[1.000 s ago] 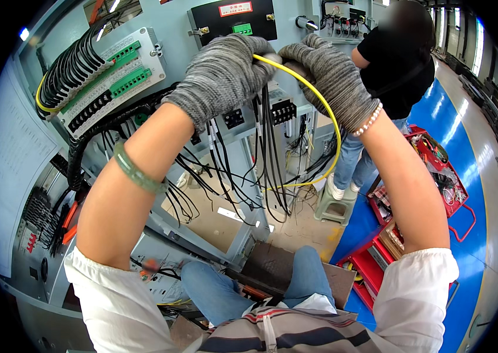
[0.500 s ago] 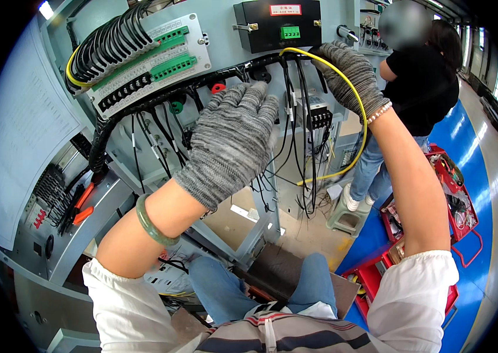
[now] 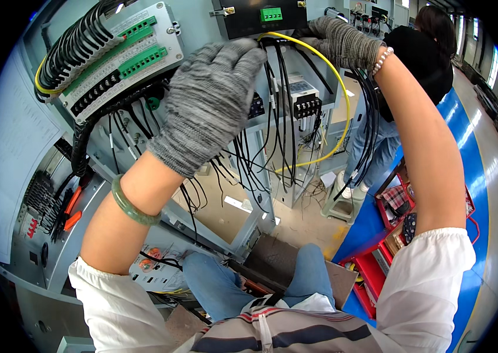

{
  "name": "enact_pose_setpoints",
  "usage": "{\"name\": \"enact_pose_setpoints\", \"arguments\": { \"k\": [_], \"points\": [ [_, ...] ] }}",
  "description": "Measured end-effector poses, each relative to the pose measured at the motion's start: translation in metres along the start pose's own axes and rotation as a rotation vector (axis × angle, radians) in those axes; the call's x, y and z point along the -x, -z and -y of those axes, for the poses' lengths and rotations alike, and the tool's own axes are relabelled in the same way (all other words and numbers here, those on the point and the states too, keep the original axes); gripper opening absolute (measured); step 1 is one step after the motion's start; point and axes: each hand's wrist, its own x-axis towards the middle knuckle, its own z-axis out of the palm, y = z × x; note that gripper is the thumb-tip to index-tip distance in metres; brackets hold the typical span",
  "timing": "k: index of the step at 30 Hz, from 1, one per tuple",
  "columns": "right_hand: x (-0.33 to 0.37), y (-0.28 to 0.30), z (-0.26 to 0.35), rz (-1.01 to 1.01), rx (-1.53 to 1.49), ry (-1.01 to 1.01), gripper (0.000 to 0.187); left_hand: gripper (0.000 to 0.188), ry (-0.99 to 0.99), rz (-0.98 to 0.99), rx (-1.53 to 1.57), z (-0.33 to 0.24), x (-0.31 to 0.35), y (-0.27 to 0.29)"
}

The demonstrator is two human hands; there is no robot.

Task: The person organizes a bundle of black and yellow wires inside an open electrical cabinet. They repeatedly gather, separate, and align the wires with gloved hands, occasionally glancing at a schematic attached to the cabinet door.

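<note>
My left hand [image 3: 208, 100], in a grey knitted glove, is closed at the black wire harness beneath the black box [image 3: 261, 17]. Its fingers press together over the bundle; their undersides are hidden. Loose black wires [image 3: 243, 162] dangle below it. In a matching glove, my right hand [image 3: 346, 42] closes round black wires [image 3: 369, 126] at the box's right, and their long ends hang past my wrist. A yellow wire [image 3: 346, 88] loops from the harness between my hands and curves down. Left of my left hand is a terminal board [image 3: 122, 59] with green connectors.
Black relay-like blocks [image 3: 306, 106] sit below the harness. Orange-handled pliers [image 3: 72, 206] lie at the left beside a large paper drawing [image 3: 19, 147]. Red toolboxes [image 3: 367, 288] stand on the blue floor at right, near a person in black [image 3: 420, 70] and a green stool [image 3: 338, 209].
The whole view has shifted, moving the cabinet up and left. Black wires now hang from my right hand, and more loose ends show below my left. My left fingers have drawn closer together.
</note>
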Motion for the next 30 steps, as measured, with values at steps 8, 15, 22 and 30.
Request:
{"name": "enact_pose_setpoints", "arguments": {
  "k": [8,15,22,30],
  "points": [
    [-0.003,0.002,-0.039,-0.139,0.241,0.353,0.039,0.038,-0.205,-0.123,0.076,-0.019,-0.052,-0.023],
    [0.008,0.001,0.005,-0.019,-0.127,-0.05,0.024,0.027,0.043,0.329,0.334,-0.005,-0.078,0.011],
    [0.007,0.011,0.0,0.096,-0.069,0.043,0.036,0.015,0.0,0.621,-0.255,-0.037,-0.101,0.002],
    [0.02,-0.005,-0.006,-0.154,-0.023,0.263,0.024,0.017,-0.02,0.525,-0.224,-0.028,-0.091,-0.019]
  ]
}}
